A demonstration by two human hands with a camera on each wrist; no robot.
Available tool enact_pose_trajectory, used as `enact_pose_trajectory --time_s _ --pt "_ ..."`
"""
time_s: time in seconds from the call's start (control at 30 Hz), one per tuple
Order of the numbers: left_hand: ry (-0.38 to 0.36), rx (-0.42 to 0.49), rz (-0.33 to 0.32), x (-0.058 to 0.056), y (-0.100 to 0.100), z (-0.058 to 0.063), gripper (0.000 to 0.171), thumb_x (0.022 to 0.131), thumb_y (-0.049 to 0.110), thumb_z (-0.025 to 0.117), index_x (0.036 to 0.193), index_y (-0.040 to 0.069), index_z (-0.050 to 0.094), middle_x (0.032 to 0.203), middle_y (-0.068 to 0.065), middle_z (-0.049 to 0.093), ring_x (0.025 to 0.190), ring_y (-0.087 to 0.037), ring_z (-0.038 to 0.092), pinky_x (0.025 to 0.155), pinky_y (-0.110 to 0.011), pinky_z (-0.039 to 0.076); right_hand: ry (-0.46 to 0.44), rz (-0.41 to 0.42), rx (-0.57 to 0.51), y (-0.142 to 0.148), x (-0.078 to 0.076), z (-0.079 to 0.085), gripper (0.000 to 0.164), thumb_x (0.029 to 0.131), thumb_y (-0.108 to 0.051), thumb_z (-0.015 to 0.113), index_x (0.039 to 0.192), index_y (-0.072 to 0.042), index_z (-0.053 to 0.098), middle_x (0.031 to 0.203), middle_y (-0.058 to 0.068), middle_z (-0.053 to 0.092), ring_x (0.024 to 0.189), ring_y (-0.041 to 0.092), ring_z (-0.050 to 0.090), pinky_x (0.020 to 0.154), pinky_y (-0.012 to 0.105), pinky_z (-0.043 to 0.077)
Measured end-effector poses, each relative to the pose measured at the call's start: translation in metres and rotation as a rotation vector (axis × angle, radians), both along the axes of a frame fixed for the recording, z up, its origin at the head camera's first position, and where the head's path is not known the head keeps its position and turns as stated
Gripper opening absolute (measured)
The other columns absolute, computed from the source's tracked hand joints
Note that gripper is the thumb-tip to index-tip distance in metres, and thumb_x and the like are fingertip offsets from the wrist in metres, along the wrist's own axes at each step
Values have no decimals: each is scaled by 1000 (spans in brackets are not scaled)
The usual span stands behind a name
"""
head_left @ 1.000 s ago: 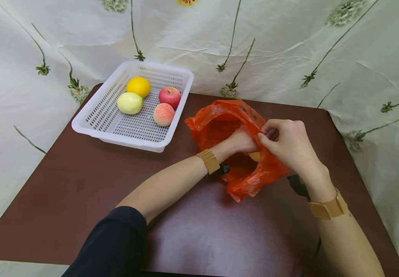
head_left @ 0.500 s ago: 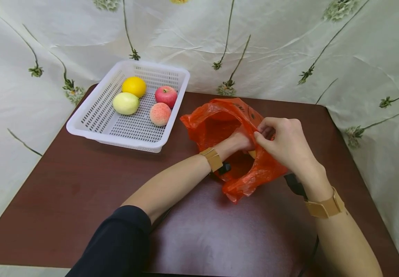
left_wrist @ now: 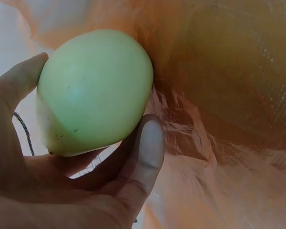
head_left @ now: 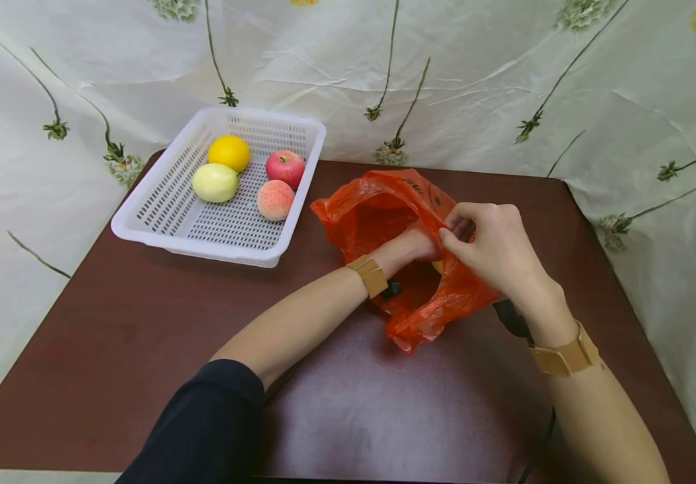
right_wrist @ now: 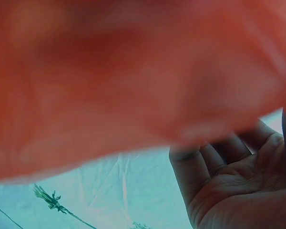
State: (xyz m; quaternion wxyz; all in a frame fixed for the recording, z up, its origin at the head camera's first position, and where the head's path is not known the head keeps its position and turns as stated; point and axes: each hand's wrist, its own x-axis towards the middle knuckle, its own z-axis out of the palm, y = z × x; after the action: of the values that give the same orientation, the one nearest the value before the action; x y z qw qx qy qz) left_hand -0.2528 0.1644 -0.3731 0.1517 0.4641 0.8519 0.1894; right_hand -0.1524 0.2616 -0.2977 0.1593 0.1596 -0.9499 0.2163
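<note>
Inside the red plastic bag (head_left: 471, 286) on the table (head_left: 142, 349), the left hand (head_left: 417, 243) grips a pale green fruit (left_wrist: 95, 90) — fingers (left_wrist: 151, 143) spread to its width — while the right hand (head_left: 496, 242), fingers nearly together, pinches the bag's rim.

Less of the yellowish thing (head_left: 438, 267) inside the red bag (head_left: 469, 289) shows now.

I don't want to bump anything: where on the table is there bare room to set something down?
Free: the table at left front, between the basket and the left forearm, and its far right corner, beyond the right hand. Crowded: around the red bag, with the left hand inside.
</note>
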Motion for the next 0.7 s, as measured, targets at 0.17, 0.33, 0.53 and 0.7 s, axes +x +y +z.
enact_pose_trajectory --time_s 0.17,0.33,0.53,0.7 --pt "172 -73 -109 -3 -2 2 28 100 20 41 122 10 56 109 -2 59 93 -10 52 82 -17 37 -10 -4 6 -2 0 0 9 82 -18 66 73 -15 64 65 -6 60 57 8 51 54 29 42" --pt "161 -69 -90 -2 -5 0 28 100 21 42 122 11 56 109 -2 59 91 -9 51 82 -17 36 -18 -9 11 -2 0 0 9 82 -17 66 73 -15 65 65 -6 60 56 8 50 53 29 42" --pt "43 20 -9 1 -12 -3 22 98 19 46 111 9 62 102 -3 61 85 -9 50 77 -17 37 -8 1 6 -3 1 0 9 81 -16 66 72 -15 65 65 -6 60 56 7 51 52 29 42" --pt "18 64 29 2 -17 -4 21 97 20 49 107 10 64 97 -2 62 82 -8 50 75 -17 37 -11 -4 9 -4 1 1 9 81 -16 66 73 -14 65 65 -5 60 57 8 51 53 29 43"
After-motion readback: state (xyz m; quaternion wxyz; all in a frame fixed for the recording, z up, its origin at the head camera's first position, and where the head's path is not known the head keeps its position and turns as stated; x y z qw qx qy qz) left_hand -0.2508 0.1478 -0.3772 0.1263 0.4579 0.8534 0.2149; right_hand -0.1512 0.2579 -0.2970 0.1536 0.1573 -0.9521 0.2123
